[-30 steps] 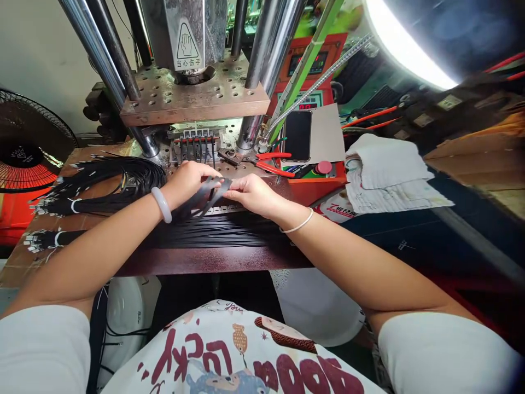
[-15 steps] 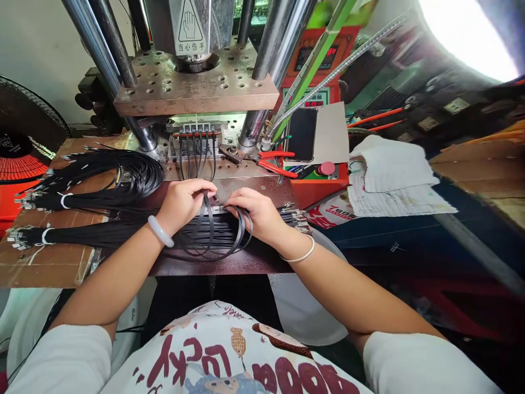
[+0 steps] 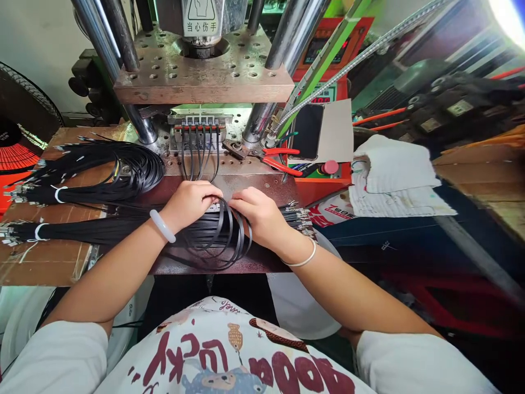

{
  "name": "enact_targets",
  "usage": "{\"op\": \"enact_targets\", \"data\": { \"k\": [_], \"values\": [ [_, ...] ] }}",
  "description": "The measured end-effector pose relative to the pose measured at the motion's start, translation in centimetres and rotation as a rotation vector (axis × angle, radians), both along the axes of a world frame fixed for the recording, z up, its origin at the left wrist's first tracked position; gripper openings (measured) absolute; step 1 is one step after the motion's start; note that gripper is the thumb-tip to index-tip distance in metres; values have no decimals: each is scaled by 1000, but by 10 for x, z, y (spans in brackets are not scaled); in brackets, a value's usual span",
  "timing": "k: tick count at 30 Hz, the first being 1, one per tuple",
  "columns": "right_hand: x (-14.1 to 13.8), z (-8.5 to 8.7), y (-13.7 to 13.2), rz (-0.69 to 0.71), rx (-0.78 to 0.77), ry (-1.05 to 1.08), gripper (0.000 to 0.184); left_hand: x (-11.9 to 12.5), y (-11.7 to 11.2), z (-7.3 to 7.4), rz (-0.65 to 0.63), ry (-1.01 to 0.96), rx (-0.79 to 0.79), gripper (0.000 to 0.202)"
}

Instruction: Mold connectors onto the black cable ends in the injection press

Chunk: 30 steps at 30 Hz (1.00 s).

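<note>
My left hand (image 3: 189,203) and my right hand (image 3: 256,213) meet over the front of the press table, both closed on a handful of flat black cables (image 3: 223,235) that loop down toward me. Those cables lie over a flat row of black cables (image 3: 110,230) stretched across the table. Behind my hands, several black cables hang from a small mould fixture (image 3: 199,130) under the steel press plate (image 3: 203,74). Metal connector ends (image 3: 299,216) stick out just right of my right hand.
Bundles of black cables (image 3: 102,172) tied with white bands lie at the left on cardboard. Red-handled pliers (image 3: 279,158), a dark phone (image 3: 307,131) and a red button (image 3: 331,166) sit at the right. White cloth and papers (image 3: 394,175) lie further right. A fan (image 3: 20,142) stands at far left.
My hands have drawn back from near the fixture toward the table's front edge, and the black cables now hang in wider loops between them. The view has tilted down a little.
</note>
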State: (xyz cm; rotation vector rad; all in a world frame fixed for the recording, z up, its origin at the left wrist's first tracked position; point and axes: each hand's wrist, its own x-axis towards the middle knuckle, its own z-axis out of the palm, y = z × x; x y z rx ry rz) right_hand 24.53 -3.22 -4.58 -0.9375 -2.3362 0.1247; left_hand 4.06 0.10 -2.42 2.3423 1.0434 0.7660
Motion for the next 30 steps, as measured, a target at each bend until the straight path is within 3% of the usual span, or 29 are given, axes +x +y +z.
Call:
{"op": "enact_targets", "data": {
  "k": [5,9,12,15,20,24,30],
  "values": [
    [-2,0,-3,-8,-21,-90,23,0,-2,-5,-50,-71,107,22],
    [3,-1,0,19,-230,202,17,-1,-5,-10,-45,-3,233,24],
    [11,-1,4,-48,-404,497,8,-1,-6,-11,-33,3,268,23],
    [17,0,7,-98,-479,568,11,-1,-7,-10,-24,-5,269,23],
    [18,3,6,-89,-303,353,9,-1,-9,-12,-136,97,400,21],
    [13,5,4,-61,-189,173,16,-4,-14,-10,-155,139,394,22],
    [6,15,-2,-94,-96,-215,19,-10,-16,13,28,338,381,24]
  ]
}}
